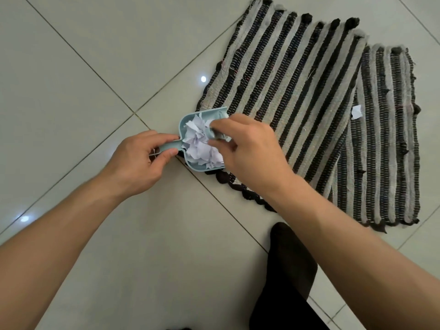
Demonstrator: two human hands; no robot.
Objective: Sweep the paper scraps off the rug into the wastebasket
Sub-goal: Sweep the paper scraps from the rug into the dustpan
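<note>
A small pale-blue dustpan (184, 126) lies at the near left corner of a striped black-and-grey rug (297, 91). It is full of white paper scraps (200, 144). My left hand (140, 160) grips the dustpan's handle with thumb and fingers. My right hand (247, 148) holds a small pale-blue brush (220, 135) against the scraps in the pan; most of the brush is hidden under my fingers. One white scrap (356, 112) lies alone on the rug's right part. No wastebasket is in view.
The rug is folded or overlapped, with a second striped panel (385, 151) on the right. Light glossy floor tiles (71, 79) surround it. A dark-socked foot and trouser leg (288, 265) sit at the bottom centre, near the rug's front edge.
</note>
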